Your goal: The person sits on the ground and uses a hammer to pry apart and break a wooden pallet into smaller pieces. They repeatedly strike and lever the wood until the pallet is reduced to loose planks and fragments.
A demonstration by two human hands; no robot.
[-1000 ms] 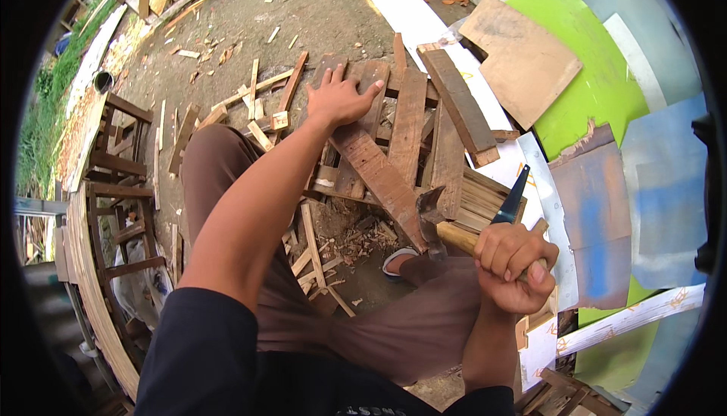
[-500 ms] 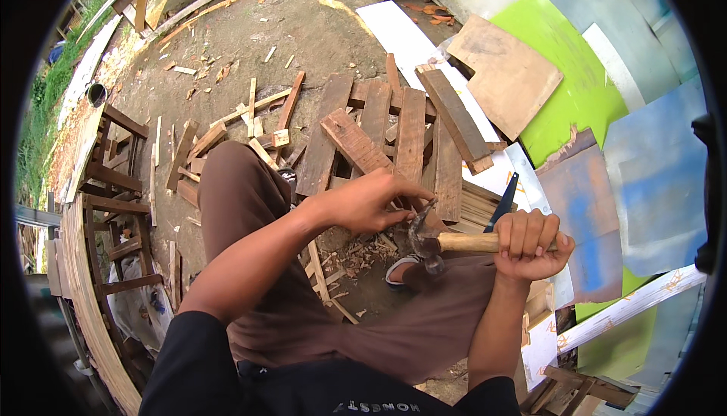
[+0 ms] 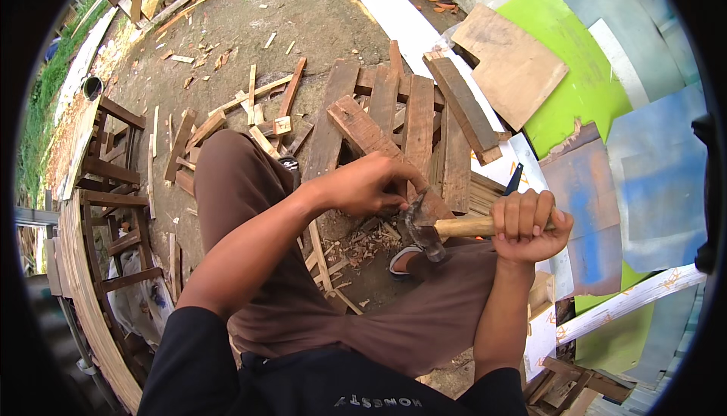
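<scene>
My right hand point(image 3: 530, 225) is shut around the wooden handle of a claw hammer point(image 3: 447, 228), whose steel head hangs just left of my fist. My left hand point(image 3: 371, 185) rests with curled fingers on the near end of a worn wooden plank point(image 3: 363, 128) that runs diagonally away from me, fingertips right beside the hammer head. What the fingers pinch, if anything, is hidden. The plank lies on a pile of similar boards point(image 3: 416, 121). My brown-trousered knees frame the spot, and a sandalled foot point(image 3: 405, 258) shows below the hammer.
Wood chips and offcuts point(image 3: 356, 246) litter the dirt between my legs. Painted panels, green point(image 3: 583, 75) and blue point(image 3: 651, 181), lie to the right with a brown board point(image 3: 511, 64). Wooden frames point(image 3: 113, 189) stand at the left. A blue-handled tool point(image 3: 513, 179) sticks up behind my right hand.
My left hand pulled back from the far boards to the plank's near end beside the hammer. The hammer swung level, and its head came down next to my left hand.
</scene>
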